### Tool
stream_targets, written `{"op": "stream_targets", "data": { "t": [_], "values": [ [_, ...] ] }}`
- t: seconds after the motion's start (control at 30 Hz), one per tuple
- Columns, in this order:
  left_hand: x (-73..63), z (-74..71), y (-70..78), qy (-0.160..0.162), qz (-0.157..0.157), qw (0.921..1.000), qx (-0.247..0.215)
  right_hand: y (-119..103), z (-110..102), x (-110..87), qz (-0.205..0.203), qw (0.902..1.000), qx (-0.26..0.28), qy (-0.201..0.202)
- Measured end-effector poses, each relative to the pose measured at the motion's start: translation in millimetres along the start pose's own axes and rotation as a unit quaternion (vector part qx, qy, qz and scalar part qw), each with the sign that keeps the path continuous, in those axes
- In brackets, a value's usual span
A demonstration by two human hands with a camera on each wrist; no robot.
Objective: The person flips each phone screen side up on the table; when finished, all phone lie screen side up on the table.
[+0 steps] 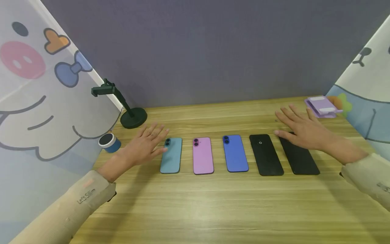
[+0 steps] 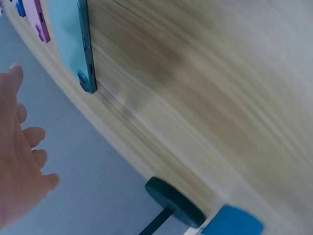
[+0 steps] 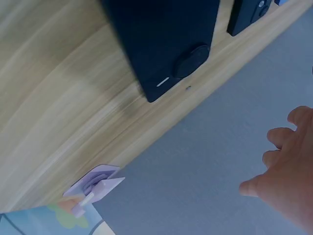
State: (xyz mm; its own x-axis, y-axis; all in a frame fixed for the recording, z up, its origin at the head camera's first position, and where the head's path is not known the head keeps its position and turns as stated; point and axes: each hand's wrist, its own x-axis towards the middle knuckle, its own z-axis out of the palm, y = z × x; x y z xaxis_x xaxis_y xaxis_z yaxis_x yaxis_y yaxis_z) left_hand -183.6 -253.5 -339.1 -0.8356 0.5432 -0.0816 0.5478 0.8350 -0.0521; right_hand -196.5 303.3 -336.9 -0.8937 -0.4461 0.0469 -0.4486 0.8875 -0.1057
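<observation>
Smartphones lie backs up in a row across the wooden table. From the left come a teal phone (image 1: 171, 157), a pink phone (image 1: 203, 157), a blue phone (image 1: 236, 156), a black phone (image 1: 266, 157) with a round camera mark, and another black phone (image 1: 301, 159). My left hand (image 1: 143, 144), fingers spread, hovers palm down just left of the teal phone and holds nothing. Likewise spread and holding nothing, my right hand (image 1: 304, 130) hangs above the rightmost black phone, hiding part of its upper end. In the wrist views both hands appear raised off the wood.
A dark green stand (image 1: 133, 117) with a round base stands at the back left. Next to it is a blue and white round container (image 1: 109, 143) with a black top. A folded lilac stand (image 1: 323, 106) sits at the back right. Behind the table (image 1: 198, 210) rises a grey panel (image 1: 213, 51).
</observation>
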Motion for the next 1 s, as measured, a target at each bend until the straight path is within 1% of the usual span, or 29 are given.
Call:
{"op": "stream_targets", "data": {
  "t": [0.1,0.2,0.27,0.3,0.33,0.4,0.43,0.47,0.53,0.57,0.6,0.63,0.67,0.7,0.77,0.9,1.0],
  "values": [
    [-2.5,0.8,1.1,-0.021,-0.016,0.9967,-0.076,-5,-1,7.5,-0.010,0.9996,0.026,-0.009],
    [-5.3,3.0,2.0,-0.027,-0.037,0.9883,-0.146,-17,-2,16.7,-0.016,0.9967,0.077,-0.020],
    [-8.0,4.7,2.4,-0.026,-0.059,0.9778,-0.200,-29,-2,22.2,-0.011,0.9919,0.123,-0.032],
    [-9.6,5.8,2.4,-0.027,-0.075,0.9709,-0.226,-37,-1,25.1,-0.005,0.9874,0.153,-0.041],
    [-11.5,6.7,2.3,-0.030,-0.096,0.9621,-0.253,-45,0,28.7,-0.002,0.9808,0.187,-0.054],
    [-15.2,7.7,1.7,-0.035,-0.137,0.9425,-0.303,-64,2,37.9,0.005,0.9617,0.259,-0.088],
    [-17.0,8.0,1.1,-0.040,-0.155,0.9325,-0.324,-74,4,43.2,0.008,0.9499,0.293,-0.107],
    [-18.4,8.4,0.7,-0.045,-0.171,0.9234,-0.341,-84,5,49.5,0.011,0.9354,0.329,-0.128],
    [-20.4,8.9,0.1,-0.056,-0.191,0.9109,-0.362,-103,10,63.5,0.006,0.9042,0.395,-0.162],
    [-20.9,9.5,-0.1,-0.059,-0.193,0.9078,-0.368,-113,11,70.5,0.007,0.8901,0.421,-0.176],
    [-21.3,10.4,0.1,-0.063,-0.194,0.9053,-0.373,-124,14,77.8,0.006,0.8783,0.440,-0.188],
    [-21.4,11.7,0.4,-0.066,-0.193,0.9049,-0.374,-134,17,84.9,0.004,0.8674,0.457,-0.198],
    [-21.6,12.8,1.2,-0.069,-0.192,0.9056,-0.372,-145,20,92.3,0.000,0.8592,0.468,-0.207],
    [-22.0,14.2,2.2,-0.071,-0.190,0.9085,-0.365,-156,23,100.2,-0.002,0.8542,0.473,-0.215],
    [-22.8,17.5,4.4,-0.072,-0.184,0.9140,-0.354,-178,30,115.9,-0.006,0.8515,0.473,-0.227],
    [-24.2,23.9,9.5,-0.073,-0.169,0.9254,-0.331,-216,42,144.7,-0.008,0.8565,0.456,-0.241],
    [-24.8,27.4,12.0,-0.078,-0.161,0.9280,-0.327,-237,49,161.1,0.002,0.8575,0.452,-0.245]
  ]
}}
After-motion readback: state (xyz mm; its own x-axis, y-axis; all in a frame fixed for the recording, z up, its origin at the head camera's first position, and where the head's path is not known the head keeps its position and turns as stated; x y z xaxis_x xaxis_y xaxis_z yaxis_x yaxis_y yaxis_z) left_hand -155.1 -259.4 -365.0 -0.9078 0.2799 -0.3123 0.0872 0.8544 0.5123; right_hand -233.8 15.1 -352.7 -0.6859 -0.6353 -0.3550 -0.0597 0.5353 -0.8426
